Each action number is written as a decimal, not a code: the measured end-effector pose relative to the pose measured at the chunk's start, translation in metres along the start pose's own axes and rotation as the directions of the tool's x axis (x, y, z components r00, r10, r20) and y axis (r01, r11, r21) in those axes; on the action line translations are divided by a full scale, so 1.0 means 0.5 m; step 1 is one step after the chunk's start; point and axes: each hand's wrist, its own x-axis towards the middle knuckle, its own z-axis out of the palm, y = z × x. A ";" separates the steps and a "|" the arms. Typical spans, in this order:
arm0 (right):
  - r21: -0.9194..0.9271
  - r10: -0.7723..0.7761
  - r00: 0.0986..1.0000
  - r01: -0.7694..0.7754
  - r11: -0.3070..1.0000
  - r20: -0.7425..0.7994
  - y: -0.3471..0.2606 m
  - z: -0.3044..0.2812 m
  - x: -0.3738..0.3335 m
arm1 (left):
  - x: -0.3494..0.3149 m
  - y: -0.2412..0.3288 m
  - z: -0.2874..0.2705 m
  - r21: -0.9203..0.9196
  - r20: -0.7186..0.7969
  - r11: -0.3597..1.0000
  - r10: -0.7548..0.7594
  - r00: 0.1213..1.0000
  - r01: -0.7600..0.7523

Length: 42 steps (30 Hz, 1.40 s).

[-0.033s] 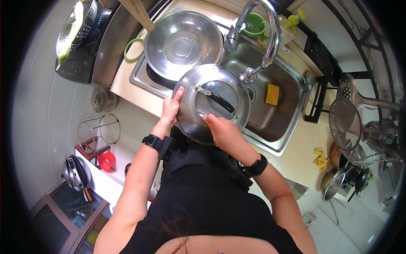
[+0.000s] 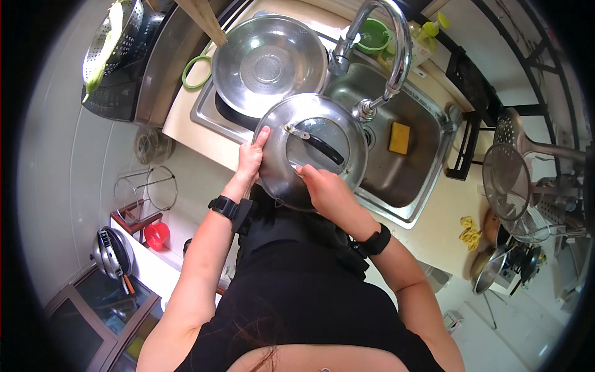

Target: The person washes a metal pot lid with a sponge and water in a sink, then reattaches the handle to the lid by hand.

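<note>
A round steel pot lid (image 2: 279, 177), with a glass window and a black arched handle (image 2: 322, 149), is held over the front left of the sink (image 2: 396, 177). My left hand (image 2: 251, 156) grips the lid's left rim, thumb on top and the other fingers out of sight underneath. Against the lower edge of the glass, my right hand (image 2: 323, 189) is closed in a pinch. Whatever may be between its fingertips is too small or hidden to make out. Behind the lid, a steel colander (image 2: 268, 62) rests over the left part of the sink, partly covered by the lid.
The curved faucet (image 2: 400, 56) arches over the sink, where a yellow sponge (image 2: 399, 137) lies. A green bowl (image 2: 372, 36) and a yellow pump bottle (image 2: 424, 37) stand behind. Strainers (image 2: 507, 180) hang at the right, near a yellow cloth (image 2: 470, 233). A green ring (image 2: 196, 72) lies left of the colander.
</note>
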 end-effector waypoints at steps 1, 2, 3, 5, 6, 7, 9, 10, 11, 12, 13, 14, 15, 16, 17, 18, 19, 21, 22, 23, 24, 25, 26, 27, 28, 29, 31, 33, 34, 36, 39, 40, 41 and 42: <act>0.001 -0.003 1.000 0.003 1.000 -0.001 -0.001 -0.001 0.003 | 0.002 0.002 -0.001 -0.004 -0.005 1.000 -0.022 1.000 0.022; -0.004 0.002 1.000 -0.002 1.000 0.016 -0.003 -0.002 0.003 | 0.003 0.004 -0.002 -0.008 -0.009 0.999 -0.044 0.999 0.044; -0.010 0.007 0.999 -0.007 1.000 0.034 -0.005 -0.003 0.004 | 0.002 0.004 -0.003 -0.007 -0.010 0.999 -0.041 0.999 0.041; -0.002 0.001 0.999 0.000 1.000 0.034 0.003 -0.001 -0.012 | -0.006 0.002 0.000 0.016 -0.022 1.000 0.002 1.000 -0.002; 0.006 -0.005 0.999 0.005 1.000 0.034 0.006 0.000 -0.016 | -0.004 0.004 0.000 0.016 -0.023 1.000 0.003 1.000 -0.003; 0.006 -0.001 0.999 0.001 1.000 0.033 0.004 0.000 -0.011 | -0.008 0.013 0.006 0.008 -0.017 1.000 -0.021 1.000 0.021; 0.049 -0.009 1.000 0.010 0.999 -0.007 -0.002 -0.002 0.006 | -0.013 0.013 0.011 0.003 -0.010 0.999 -0.049 0.999 0.049; 0.051 -0.012 1.000 0.013 0.999 -0.008 -0.002 0.000 0.007 | -0.011 0.011 0.009 -0.014 -0.022 0.999 -0.035 0.999 0.035; 0.037 -0.004 1.000 0.004 0.999 -0.002 0.000 0.003 0.005 | -0.008 0.009 0.006 -0.029 -0.035 0.999 -0.022 0.999 0.021; 0.024 0.004 1.000 -0.004 1.000 0.004 0.001 0.006 0.002 | -0.007 0.007 0.003 -0.027 -0.036 0.999 -0.019 0.999 0.018; 0.022 0.003 1.000 -0.003 1.000 0.005 0.001 0.008 -0.003 | -0.008 0.002 0.001 0.002 -0.042 1.000 -0.022 0.999 0.022; 0.014 0.011 1.000 -0.012 1.000 0.010 0.002 0.008 -0.010 | -0.007 -0.001 -0.001 0.031 -0.047 0.999 -0.025 0.999 0.027; 0.006 0.019 1.000 -0.019 1.000 0.015 0.004 0.009 -0.012 | -0.002 0.000 -0.004 0.029 -0.048 0.999 -0.024 0.999 0.026; 0.007 0.022 1.000 -0.022 1.000 0.013 0.007 0.012 -0.006 | 0.002 0.003 -0.005 0.021 -0.029 0.999 -0.029 0.999 0.029; 0.036 0.014 1.000 -0.013 0.999 -0.005 0.010 0.018 0.009 | 0.005 0.004 -0.004 0.014 -0.009 0.999 -0.033 0.999 0.033; 0.065 0.005 1.000 -0.004 0.998 -0.024 0.011 0.020 0.016 | 0.002 0.000 0.000 0.015 -0.007 0.999 -0.034 0.999 0.034; 0.066 0.003 1.000 -0.002 0.998 -0.025 0.011 0.020 0.015 | -0.001 -0.002 0.003 0.005 -0.026 1.000 -0.023 0.999 0.023; 0.008 0.024 1.000 -0.024 1.000 0.006 0.009 0.017 0.006 | -0.003 -0.001 0.005 -0.004 -0.044 1.000 -0.010 0.999 0.010; 0.009 0.022 1.000 -0.022 1.000 0.007 0.006 0.017 0.000 | -0.004 -0.006 0.002 0.015 -0.047 1.000 -0.005 0.999 0.005; 0.029 0.024 1.000 -0.024 0.999 -0.005 0.003 0.017 -0.005 | -0.004 -0.009 0.000 0.033 -0.050 0.999 0.001 0.999 0.001; 0.050 0.027 0.999 -0.026 0.998 -0.017 0.001 0.017 -0.008 | -0.001 -0.009 -0.005 0.033 -0.052 0.999 0.002 0.999 0.000; 0.050 0.031 0.999 -0.029 0.998 -0.020 0.003 0.020 0.000 | 0.001 -0.004 -0.003 0.020 -0.039 1.000 -0.016 0.999 0.016; 0.067 0.026 0.999 -0.023 0.998 -0.047 0.007 0.027 0.014 | 0.002 -0.001 -0.001 0.008 -0.026 0.999 -0.033 0.999 0.033; 0.083 0.021 0.997 -0.015 0.996 -0.073 0.010 0.031 0.022 | 0.000 -0.002 0.004 0.011 -0.022 0.999 -0.034 0.999 0.035; 0.083 0.020 0.997 -0.014 0.996 -0.074 0.012 0.031 0.018 | -0.003 -0.005 0.005 0.016 -0.033 1.000 -0.017 0.999 0.017; 0.070 0.030 0.998 -0.026 0.997 -0.051 0.014 0.030 0.009 | -0.003 -0.006 0.005 0.022 -0.043 1.000 0.001 0.999 0.000; 0.055 0.042 0.999 -0.041 0.998 -0.027 0.012 0.028 0.007 | -0.003 -0.005 0.002 0.030 -0.044 1.000 0.003 0.999 -0.002; 0.076 0.014 0.999 -0.011 0.997 -0.046 0.004 0.025 0.016 | -0.006 -0.008 -0.001 0.037 -0.045 0.999 0.001 0.999 0.000; 0.077 0.014 0.999 -0.010 0.997 -0.047 0.000 0.025 0.023 | -0.001 -0.006 -0.003 0.026 -0.032 1.000 -0.015 0.999 0.015; 0.071 0.067 0.995 -0.062 0.996 -0.069 -0.005 0.026 0.034 | 0.001 -0.008 -0.005 0.016 -0.018 0.999 -0.029 0.999 0.029; 0.060 0.074 0.997 -0.073 0.996 -0.017 0.012 0.034 0.007 | 0.002 -0.003 0.003 -0.004 -0.042 1.000 0.008 0.999 -0.008; 0.060 0.076 0.997 -0.075 0.995 -0.015 0.007 0.033 0.010 | -0.001 -0.002 0.000 0.017 -0.039 1.000 -0.010 0.999 0.011; 0.057 0.078 0.996 -0.076 0.996 -0.050 0.000 0.033 0.020 | -0.005 -0.001 -0.001 0.038 -0.035 0.999 -0.028 0.999 0.029; 0.054 0.081 0.993 -0.076 0.996 -0.086 -0.004 0.034 0.029 | -0.008 -0.005 -0.001 0.038 -0.035 0.999 -0.030 0.999 0.031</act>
